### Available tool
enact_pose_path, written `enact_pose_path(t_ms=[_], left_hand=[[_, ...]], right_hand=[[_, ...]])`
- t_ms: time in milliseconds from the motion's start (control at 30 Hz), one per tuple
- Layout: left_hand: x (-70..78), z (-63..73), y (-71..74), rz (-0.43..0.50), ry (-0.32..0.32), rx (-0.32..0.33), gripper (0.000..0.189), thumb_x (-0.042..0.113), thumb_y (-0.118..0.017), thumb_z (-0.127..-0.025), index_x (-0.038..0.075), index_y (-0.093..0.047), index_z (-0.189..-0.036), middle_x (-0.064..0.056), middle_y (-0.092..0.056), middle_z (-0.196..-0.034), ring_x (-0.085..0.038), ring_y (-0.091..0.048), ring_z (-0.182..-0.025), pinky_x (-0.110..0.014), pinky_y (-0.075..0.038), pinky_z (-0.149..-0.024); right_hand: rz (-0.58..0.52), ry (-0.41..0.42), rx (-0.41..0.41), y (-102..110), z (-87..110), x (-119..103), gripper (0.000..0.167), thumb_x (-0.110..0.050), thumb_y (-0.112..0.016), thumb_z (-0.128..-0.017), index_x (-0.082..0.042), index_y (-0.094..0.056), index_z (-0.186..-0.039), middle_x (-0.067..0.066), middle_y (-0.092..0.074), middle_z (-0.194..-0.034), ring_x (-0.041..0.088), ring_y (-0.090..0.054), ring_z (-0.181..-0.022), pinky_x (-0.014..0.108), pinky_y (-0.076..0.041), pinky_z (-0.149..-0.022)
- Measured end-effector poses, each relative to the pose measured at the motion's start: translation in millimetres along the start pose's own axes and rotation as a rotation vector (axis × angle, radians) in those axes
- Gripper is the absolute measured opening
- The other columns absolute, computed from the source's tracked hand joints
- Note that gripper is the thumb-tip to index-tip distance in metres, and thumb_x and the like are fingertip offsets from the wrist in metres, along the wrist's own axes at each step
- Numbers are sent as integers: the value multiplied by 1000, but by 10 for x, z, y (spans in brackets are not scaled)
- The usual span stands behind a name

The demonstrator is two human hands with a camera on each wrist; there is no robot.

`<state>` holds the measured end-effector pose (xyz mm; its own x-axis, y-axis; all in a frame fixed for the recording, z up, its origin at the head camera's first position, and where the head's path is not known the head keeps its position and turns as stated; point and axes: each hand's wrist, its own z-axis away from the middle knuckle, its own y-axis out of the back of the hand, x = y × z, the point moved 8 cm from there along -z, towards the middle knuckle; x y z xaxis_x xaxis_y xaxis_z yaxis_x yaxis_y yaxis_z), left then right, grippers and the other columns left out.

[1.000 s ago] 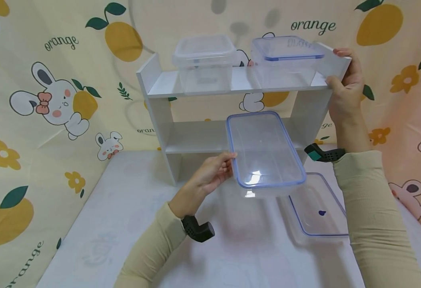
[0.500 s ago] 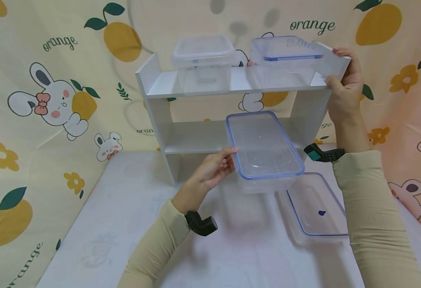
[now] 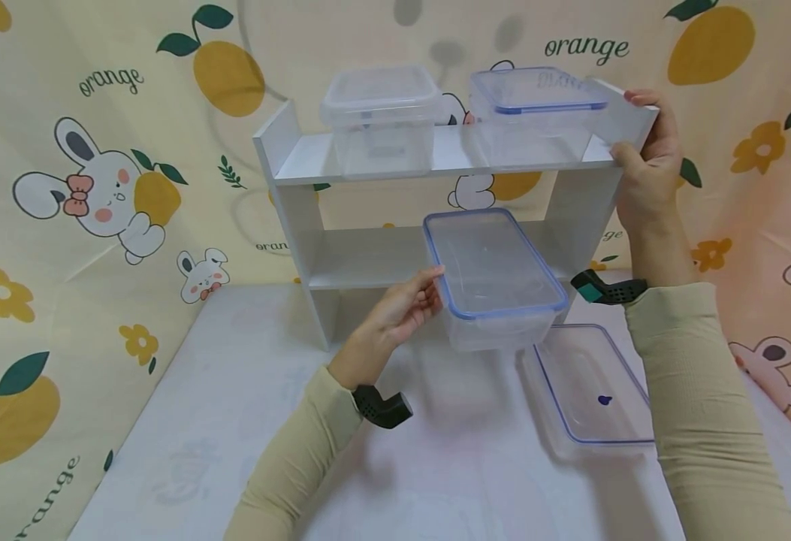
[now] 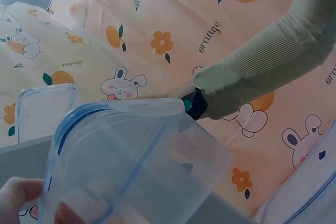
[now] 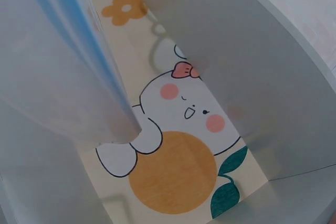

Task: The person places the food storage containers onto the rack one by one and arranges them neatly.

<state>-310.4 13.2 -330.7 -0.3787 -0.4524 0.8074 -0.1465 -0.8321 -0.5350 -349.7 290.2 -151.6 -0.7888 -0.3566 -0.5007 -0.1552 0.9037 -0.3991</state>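
Observation:
In the head view my left hand (image 3: 405, 304) pinches the left edge of a clear plastic food container (image 3: 496, 278) with a blue-rimmed lid. The container is raised in front of the middle shelf, its front end tipped a little downward. Part of the left hand's fingers (image 4: 21, 192) shows at the container's rim in the left wrist view. My right hand (image 3: 652, 161) grips the upper right side panel of the white shelf unit (image 3: 361, 255), thumb on the front and fingers over the top edge. The right wrist view looks into the shelf, where the container's blue edge (image 5: 68, 35) comes in at the left.
On the top shelf stand a clear container with a whitish lid (image 3: 381, 120) and another with a blue-rimmed lid (image 3: 537, 113). A further blue-edged container (image 3: 594, 391) with a dark blue spot lies on the white table (image 3: 233, 421), beside the right forearm.
The left hand has raised the front end of the held container, so its lid lies flatter and more of its front wall shows. The right hand stays on the side panel.

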Motion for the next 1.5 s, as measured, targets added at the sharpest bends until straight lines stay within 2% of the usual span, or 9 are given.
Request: enact_pose_path(t_ms=[267, 500, 767, 867, 1100, 1367, 1500], left_hand=[[42, -70, 25, 50, 0, 34, 11, 13, -61, -93, 10, -59, -83, 4, -61, -72, -4, -56, -66, -13, -52, -63], [52, -156, 58, 105, -12, 79, 10, 9, -62, -93, 8, -61, -83, 3, -64, -72, -4, -58, -68, -14, -53, -64], [42, -218, 22, 160, -17, 91, 4, 5, -63, -91, 1, -60, -90, -1, -63, -77, -8, -58, -74, -15, -53, -67], [55, -242, 14, 158, -30, 97, 4, 4, -63, -91, 1, -61, -89, -2, -64, -78, -10, -58, -76, -16, -53, -69], [113, -324, -62, 117, -89, 66, 3, 3, -62, -91, 2, -62, -88, -1, -65, -78, -10, -57, -77, -16, -52, -71], [120, -430, -148, 97, -117, 77, 11, 2, -63, -90, 4, -62, -80, -1, -63, -74, -10, -57, -74, -17, -51, -70], [112, -491, -205, 79, -127, 73, 9, 3, -63, -90, 4, -61, -82, 0, -61, -75, -10, -57, -75, -18, -51, -73]], right_hand=[[30, -13, -10, 2, 19, 16, 44, 25, -40, -84, -6, -57, -111, 9, -52, -131, 28, -43, -125, 39, -39, -114], [-4, -90, 45, 32, 28, 42, 44, 25, -41, -84, -6, -56, -111, 7, -50, -130, 24, -40, -128, 36, -37, -116], [-4, -90, 46, 35, 30, 35, 45, 26, -40, -84, -6, -57, -110, 8, -50, -130, 25, -40, -128, 36, -37, -116], [5, -91, 50, 33, 30, 39, 45, 26, -40, -84, -7, -57, -110, 7, -50, -130, 24, -39, -129, 35, -36, -116], [22, -82, 63, 36, 12, 16, 45, 26, -40, -84, -7, -57, -110, 7, -51, -131, 24, -40, -128, 36, -37, -116], [-12, -88, 54, 19, 14, 11, 44, 26, -41, -84, -6, -57, -109, 8, -51, -131, 24, -40, -128, 37, -37, -116], [-13, -88, 50, 16, 16, 7, 44, 26, -41, -84, -6, -57, -110, 8, -50, -132, 24, -40, -128, 38, -37, -116]])
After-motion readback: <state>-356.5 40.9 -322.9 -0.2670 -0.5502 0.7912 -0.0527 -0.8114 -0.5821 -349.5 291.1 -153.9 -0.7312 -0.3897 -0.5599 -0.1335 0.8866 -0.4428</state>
